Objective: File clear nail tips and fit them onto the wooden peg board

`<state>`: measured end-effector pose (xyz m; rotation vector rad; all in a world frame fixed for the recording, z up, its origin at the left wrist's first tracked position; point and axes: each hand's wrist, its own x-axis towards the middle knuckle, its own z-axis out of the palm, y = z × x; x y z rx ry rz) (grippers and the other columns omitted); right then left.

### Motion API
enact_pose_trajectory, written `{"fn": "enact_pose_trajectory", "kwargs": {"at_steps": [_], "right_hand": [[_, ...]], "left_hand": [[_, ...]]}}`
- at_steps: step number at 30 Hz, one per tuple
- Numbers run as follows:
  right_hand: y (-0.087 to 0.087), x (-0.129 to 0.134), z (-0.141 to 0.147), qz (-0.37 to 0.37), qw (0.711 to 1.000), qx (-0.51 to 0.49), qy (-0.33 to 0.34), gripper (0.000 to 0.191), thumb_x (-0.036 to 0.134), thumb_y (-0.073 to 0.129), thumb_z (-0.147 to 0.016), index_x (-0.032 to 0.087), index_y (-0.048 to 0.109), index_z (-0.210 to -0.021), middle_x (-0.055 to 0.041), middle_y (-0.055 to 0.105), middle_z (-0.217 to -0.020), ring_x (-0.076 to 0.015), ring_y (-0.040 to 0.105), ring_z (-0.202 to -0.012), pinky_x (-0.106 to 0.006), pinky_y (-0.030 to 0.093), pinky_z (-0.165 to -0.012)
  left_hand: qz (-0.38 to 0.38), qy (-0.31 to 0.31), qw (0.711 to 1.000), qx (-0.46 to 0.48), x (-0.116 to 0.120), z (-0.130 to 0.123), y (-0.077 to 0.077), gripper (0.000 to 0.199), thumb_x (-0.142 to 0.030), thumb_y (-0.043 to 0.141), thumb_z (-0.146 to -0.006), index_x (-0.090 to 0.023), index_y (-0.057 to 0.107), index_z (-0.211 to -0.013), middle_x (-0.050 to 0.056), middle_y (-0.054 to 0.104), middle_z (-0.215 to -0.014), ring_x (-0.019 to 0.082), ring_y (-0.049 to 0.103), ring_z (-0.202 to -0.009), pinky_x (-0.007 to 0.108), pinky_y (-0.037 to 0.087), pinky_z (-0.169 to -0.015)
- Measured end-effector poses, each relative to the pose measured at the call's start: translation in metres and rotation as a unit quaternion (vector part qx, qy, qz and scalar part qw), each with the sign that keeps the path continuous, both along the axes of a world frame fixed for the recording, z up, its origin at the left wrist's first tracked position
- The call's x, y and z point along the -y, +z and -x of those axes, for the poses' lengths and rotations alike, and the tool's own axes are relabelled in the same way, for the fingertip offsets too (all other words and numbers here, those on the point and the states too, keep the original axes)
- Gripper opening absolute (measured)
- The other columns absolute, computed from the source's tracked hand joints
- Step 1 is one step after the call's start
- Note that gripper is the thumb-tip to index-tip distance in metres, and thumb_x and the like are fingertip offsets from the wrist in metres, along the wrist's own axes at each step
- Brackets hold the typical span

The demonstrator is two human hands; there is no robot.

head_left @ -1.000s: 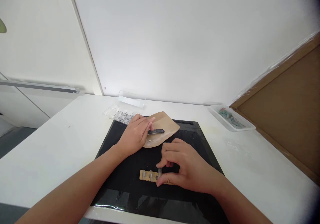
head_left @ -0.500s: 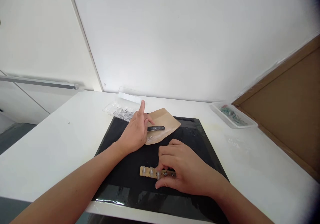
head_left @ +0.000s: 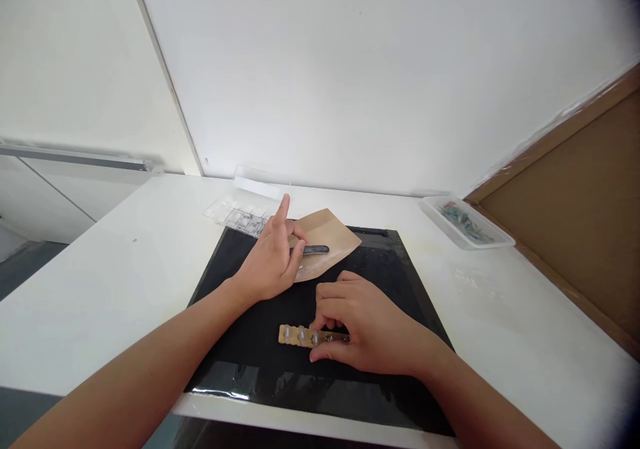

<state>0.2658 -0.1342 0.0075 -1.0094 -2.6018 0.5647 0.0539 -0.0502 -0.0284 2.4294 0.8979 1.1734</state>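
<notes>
- Right hand (head_left: 367, 332): fingers pinched narrow on the wooden strip (head_left: 300, 335), which lies on the black mat (head_left: 400, 289); thumb under its near edge, fingertips on top.
- Strip: three clear nail tips (head_left: 301, 335) seated just left of the fingers; the part under the hand is hidden, so I can't tell how many slots are left.
- Left hand (head_left: 270, 262): beyond the right, holding the dark nail file (head_left: 314, 250) over the brown paper (head_left: 325, 239); index finger sticks up.
- Clear compartment box (head_left: 239, 214) just past the left fingers, more tips in it.
- Lidded tray (head_left: 467, 222) well right on the bench (head_left: 115, 269), untouched.
</notes>
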Motion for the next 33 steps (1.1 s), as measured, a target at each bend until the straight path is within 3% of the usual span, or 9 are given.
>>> {"fn": "enact_pose_trajectory", "kwargs": {"at_steps": [9,14,19,33], "right_hand": [[-0.0004,0.0037,0.0025,0.023,1.000,0.020,-0.006,0.022,0.037,0.088,-0.082,0.023,0.071,-0.085,0.0055,0.066,-0.082,-0.0124,0.057,-0.071,-0.034,0.034,-0.075],[-0.0016,0.0021,0.0015,0.048,0.999,0.024,-0.003,0.024,0.040,0.087,-0.083,0.022,0.071,-0.085,0.0051,0.066,-0.082,-0.0123,0.056,-0.072,-0.034,0.031,-0.076],[-0.0014,0.0012,0.0010,0.068,0.997,0.028,-0.009,0.027,0.041,0.088,-0.082,0.021,0.070,-0.084,0.0054,0.066,-0.082,-0.0117,0.055,-0.072,-0.033,0.029,-0.077],[-0.0015,0.0007,0.0001,0.065,0.998,0.021,-0.010,0.031,0.043,0.090,-0.080,0.021,0.070,-0.087,0.0058,0.065,-0.083,-0.0115,0.055,-0.074,-0.032,0.029,-0.077]], "left_hand": [[-0.013,-0.004,1.000,-0.003,-0.0015,0.0006,-0.0020,0.084,-0.027,0.044,-0.108,-0.017,-0.016,-0.166,0.011,0.066,-0.111,0.027,0.059,-0.111,0.057,0.039,-0.112],[-0.036,-0.005,0.999,0.001,-0.0033,0.0001,-0.0047,0.081,-0.030,0.044,-0.108,-0.017,-0.010,-0.167,0.010,0.065,-0.111,0.028,0.059,-0.111,0.061,0.035,-0.115],[-0.034,-0.009,0.999,0.002,-0.0040,0.0003,-0.0046,0.082,-0.029,0.045,-0.108,-0.017,-0.012,-0.166,0.010,0.065,-0.109,0.026,0.060,-0.104,0.059,0.040,-0.111],[-0.052,-0.007,0.999,-0.010,-0.0042,0.0010,-0.0050,0.077,-0.025,0.046,-0.107,-0.019,-0.004,-0.165,0.012,0.063,-0.115,0.029,0.058,-0.117,0.063,0.037,-0.114]]}}
